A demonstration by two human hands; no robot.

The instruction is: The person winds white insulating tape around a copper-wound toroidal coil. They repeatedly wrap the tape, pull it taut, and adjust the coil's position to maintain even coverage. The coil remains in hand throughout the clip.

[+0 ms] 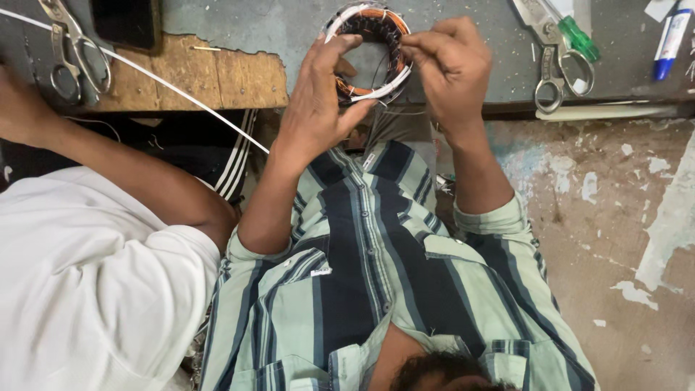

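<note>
Ring-shaped stator (371, 43) with copper windings, white insulation, dark core.

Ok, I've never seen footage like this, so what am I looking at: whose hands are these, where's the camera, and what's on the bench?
This is one view from a camera worn on the person's head, looking down over a striped shirt. No machine: two bare hands. The left hand and right hand together hold a ring-shaped motor stator wound with copper wire, above a worn workbench. On the bench lie scissors at left, another pair of scissors with a green-handled screwdriver at right, and a blue marker. The white-sleeved arm at left belongs to a co-worker.
</note>
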